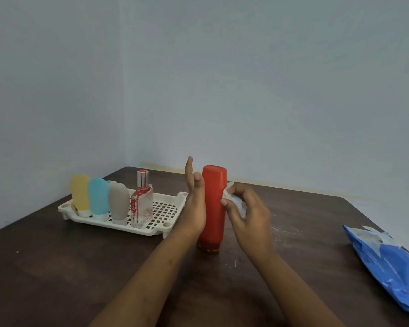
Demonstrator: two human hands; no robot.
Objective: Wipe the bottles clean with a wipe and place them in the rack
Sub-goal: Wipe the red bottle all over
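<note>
I saw left hand flat, fingers straight, against bottle; right hand pinched wipe to its side.

The bottle stands on the worktop between left fingers and right fingers, wipe in the latter; rack just left, wipe pack well right.

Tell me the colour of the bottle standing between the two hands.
The bottle is red all over, seen best in the head view.
</note>
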